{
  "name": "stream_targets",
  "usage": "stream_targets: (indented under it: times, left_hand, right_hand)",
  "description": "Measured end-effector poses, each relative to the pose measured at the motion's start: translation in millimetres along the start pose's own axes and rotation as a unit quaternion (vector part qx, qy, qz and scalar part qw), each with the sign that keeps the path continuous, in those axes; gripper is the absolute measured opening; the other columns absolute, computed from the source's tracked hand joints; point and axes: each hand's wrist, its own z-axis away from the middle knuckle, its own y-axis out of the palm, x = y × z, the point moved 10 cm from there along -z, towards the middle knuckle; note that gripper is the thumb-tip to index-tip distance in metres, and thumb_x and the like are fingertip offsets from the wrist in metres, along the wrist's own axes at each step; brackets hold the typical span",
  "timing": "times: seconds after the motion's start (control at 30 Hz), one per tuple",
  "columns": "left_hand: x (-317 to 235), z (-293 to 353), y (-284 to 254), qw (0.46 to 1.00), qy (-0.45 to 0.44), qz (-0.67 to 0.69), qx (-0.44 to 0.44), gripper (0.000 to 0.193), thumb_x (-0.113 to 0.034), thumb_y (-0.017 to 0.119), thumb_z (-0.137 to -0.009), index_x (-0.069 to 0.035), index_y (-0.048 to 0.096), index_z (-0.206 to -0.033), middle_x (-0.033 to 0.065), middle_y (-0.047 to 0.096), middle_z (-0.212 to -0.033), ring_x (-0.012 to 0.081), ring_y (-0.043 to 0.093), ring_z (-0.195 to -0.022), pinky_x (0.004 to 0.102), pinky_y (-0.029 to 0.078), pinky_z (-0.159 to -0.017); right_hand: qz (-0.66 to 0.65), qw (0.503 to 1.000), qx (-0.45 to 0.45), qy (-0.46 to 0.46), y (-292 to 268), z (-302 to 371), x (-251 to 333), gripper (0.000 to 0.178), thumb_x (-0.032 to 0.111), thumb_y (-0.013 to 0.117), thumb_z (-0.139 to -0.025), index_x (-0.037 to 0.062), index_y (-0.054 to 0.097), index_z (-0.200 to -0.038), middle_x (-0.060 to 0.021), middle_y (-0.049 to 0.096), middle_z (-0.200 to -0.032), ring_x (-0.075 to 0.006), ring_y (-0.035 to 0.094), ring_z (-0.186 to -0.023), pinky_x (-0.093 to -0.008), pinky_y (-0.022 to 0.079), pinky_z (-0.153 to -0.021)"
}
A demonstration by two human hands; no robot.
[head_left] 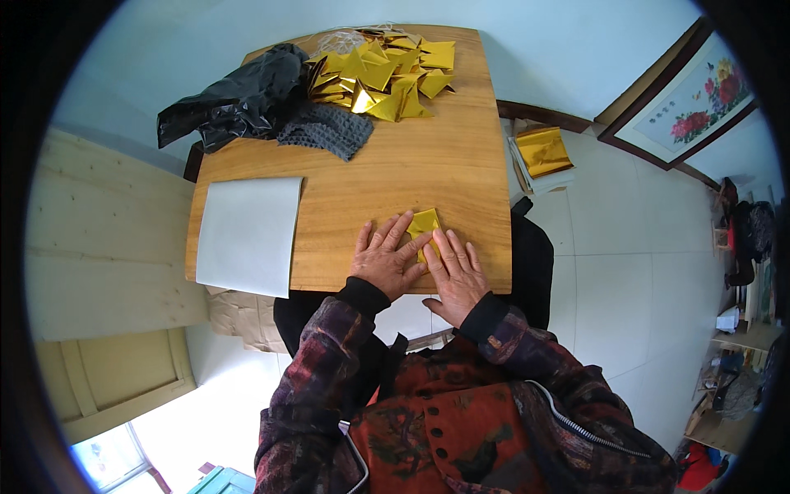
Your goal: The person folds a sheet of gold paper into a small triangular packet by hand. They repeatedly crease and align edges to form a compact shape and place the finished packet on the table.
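Note:
A small piece of gold foil paper (425, 221) lies flat on the wooden table (428, 165) close to its front edge. My left hand (387, 255) rests on the paper's left side, fingers stretched out and a little apart. On its right side lies my right hand (455, 272), palm down, with its fingers extended too. Both hands press on the paper, and their fingers cover its lower part, so I cannot tell how it is folded there.
Folded gold foil pieces (387, 74) are heaped at the table's back, beside a black plastic bag (239, 99) and a dark grey textured cloth (329, 130). A grey-white sheet (248, 235) overhangs the front-left edge. More gold foil (543, 151) is stacked low on the right, near a framed flower picture (691, 103).

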Motion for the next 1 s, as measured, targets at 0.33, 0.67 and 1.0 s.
stream_targets:
  times: [0.33, 0.67, 1.0]
  left_hand:
    - [-2, -1, -5, 1.0, 0.004, 0.027, -0.012, 0.056, -0.044, 0.058, -0.088, -0.029, 0.047, -0.141, 0.0069, 0.033, -0.153, 0.0269, 0.034, -0.139, 0.0534, 0.02, -0.113]
    - [26, -4, 0, 0.962, 0.008, 0.257, 0.09, 0.063, 0.0, 0.047, -0.085, -0.02, 0.042, -0.145, 0.0069, 0.029, -0.157, 0.025, 0.022, -0.147, 0.0531, 0.009, -0.117]
    - [25, -5, 8, 0.981, 0.005, 0.183, 0.069, 0.053, -0.003, 0.045, -0.092, -0.022, 0.047, -0.141, 0.0047, 0.031, -0.157, 0.0238, 0.025, -0.146, 0.0517, 0.013, -0.117]
  right_hand:
    - [0.017, 1.0, -0.011, 0.015, -3, -3, 1, 0.098, 0.03, 0.084, -0.064, 0.0103, 0.034, -0.146, -0.0189, 0.019, -0.156, -0.0395, 0.017, -0.144, -0.0571, 0.02, -0.113]
    - [0.029, 1.0, -0.002, 0.011, -2, -3, 5, 0.089, 0.028, 0.082, -0.068, 0.033, 0.038, -0.146, -0.0189, 0.015, -0.156, -0.044, 0.013, -0.144, -0.058, 0.019, -0.113]
    - [0.095, 0.994, 0.042, 0.025, 13, -5, 9, 0.09, 0.028, 0.082, -0.07, 0.0458, 0.035, -0.145, -0.0213, 0.007, -0.156, -0.0551, 0.005, -0.14, -0.0696, 0.014, -0.108]
